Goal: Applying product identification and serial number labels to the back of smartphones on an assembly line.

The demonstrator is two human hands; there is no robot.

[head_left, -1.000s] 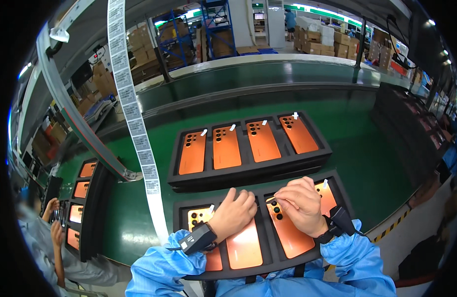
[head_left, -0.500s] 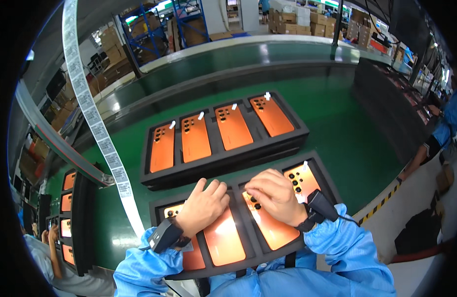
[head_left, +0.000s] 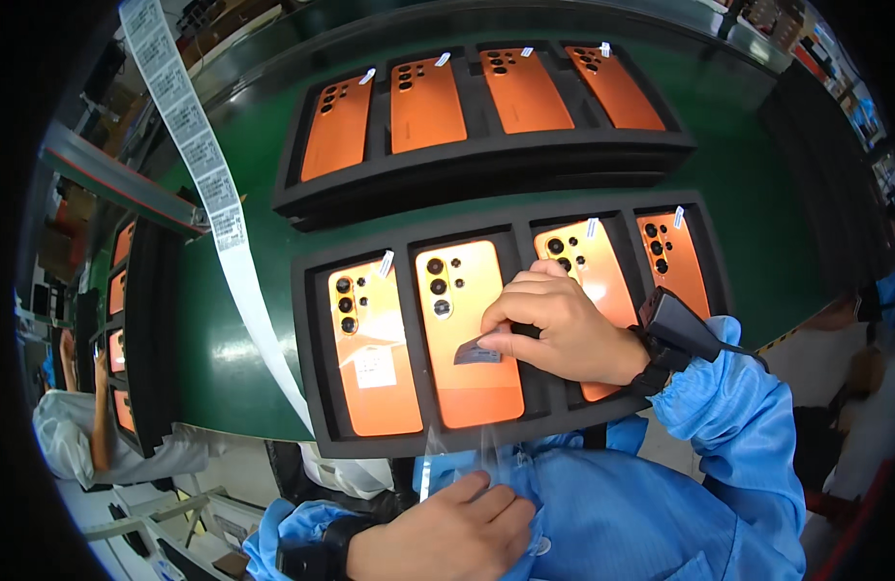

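A black foam tray (head_left: pixel 370 447) in front of me holds orange phones, lying camera side up in slots. My right hand (head_left: pixel 564 324) is over the second phone from the left (head_left: pixel 488 298), pinching a small grey label (head_left: pixel 478 351) against or just above its back. Low in front of my body, my left hand (head_left: pixel 446 535) is curled around clear film (head_left: pixel 457 467), which reaches up to that phone's lower end. On the leftmost phone (head_left: pixel 385 416) lies a white printed label (head_left: pixel 375 368); a white tab stands at its top corner.
Beyond it, another black foam tray (head_left: pixel 525 155) holds several orange phones with white tabs. A long strip of printed labels (head_left: pixel 210 184) hangs down at the left to this tray. The green bench (head_left: pixel 234 329) lies beneath. At far left, a co-worker's arm (head_left: pixel 101 407) is near another tray.
My view has tilted down. My left hand has moved from the tray toward my body with clear film. My right hand now holds a grey label at the second phone.
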